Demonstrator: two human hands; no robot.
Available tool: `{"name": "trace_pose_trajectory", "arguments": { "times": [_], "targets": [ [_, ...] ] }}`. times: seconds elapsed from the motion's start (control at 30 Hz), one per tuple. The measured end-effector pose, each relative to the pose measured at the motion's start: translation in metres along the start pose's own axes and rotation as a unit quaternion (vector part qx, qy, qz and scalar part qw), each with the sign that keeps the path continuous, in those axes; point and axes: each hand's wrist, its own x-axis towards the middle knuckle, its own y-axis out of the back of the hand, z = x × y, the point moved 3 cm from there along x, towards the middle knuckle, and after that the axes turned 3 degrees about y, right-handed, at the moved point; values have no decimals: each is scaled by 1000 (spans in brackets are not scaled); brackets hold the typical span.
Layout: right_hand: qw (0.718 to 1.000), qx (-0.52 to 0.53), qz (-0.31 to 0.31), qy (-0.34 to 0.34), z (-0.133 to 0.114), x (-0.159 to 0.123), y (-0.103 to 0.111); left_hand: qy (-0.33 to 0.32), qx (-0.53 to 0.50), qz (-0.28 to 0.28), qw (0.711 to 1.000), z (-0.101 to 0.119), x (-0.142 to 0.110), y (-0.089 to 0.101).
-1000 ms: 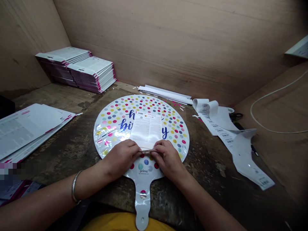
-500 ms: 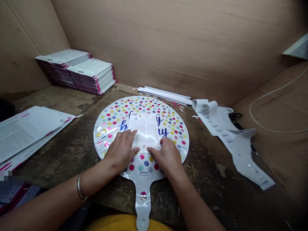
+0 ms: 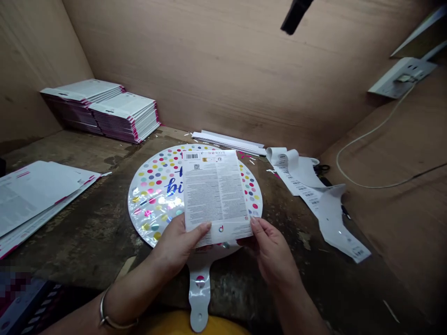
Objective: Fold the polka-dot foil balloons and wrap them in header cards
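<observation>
A white printed leaflet point(image 3: 216, 190) with a barcode and columns of small text is raised between my hands. My left hand point(image 3: 181, 239) pinches its lower left part, thumb on top. At the lower right corner, my right hand point(image 3: 270, 246) grips it between thumb and fingers. Beneath it lies a round, flat foil balloon point(image 3: 153, 200) with coloured dots and blue lettering, partly covered by the leaflet. The balloon's tail point(image 3: 199, 293) points towards me.
Stacked printed packets point(image 3: 122, 116) stand at the back left, with more flat packets point(image 3: 45, 190) nearer on the left. White strips point(image 3: 228, 142) lie along the back wall. A curling label roll point(image 3: 324, 209), scissors point(image 3: 321, 169) and a cable point(image 3: 363, 137) from a socket point(image 3: 401, 77) are on the right.
Both hands have lifted the leaflet off the balloon and towards me, so it looks larger. My right hand has moved outwards to the right. The view has shifted somewhat to the right.
</observation>
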Motion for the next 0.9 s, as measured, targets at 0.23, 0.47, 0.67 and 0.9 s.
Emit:
{"name": "trace_pose_trajectory", "arguments": {
  "times": [0.23, 0.47, 0.67, 0.9],
  "targets": [
    [983, 177, -43, -36, 14, -24, -13, 7, -41, 18, 999, -16, 5, -16],
    [972, 228, -28, -47, 27, -21, -26, -29, 9, 38, 999, -16, 1, -23],
    [974, 219, -18, -51, 33, -19, -23, -32, 43, 63, 997, -22, 4, -18],
    [981, 164, -68, -75, 36, -18, -12, -16, -15, 46, 999, -28, 4, -14]
  ]
}}
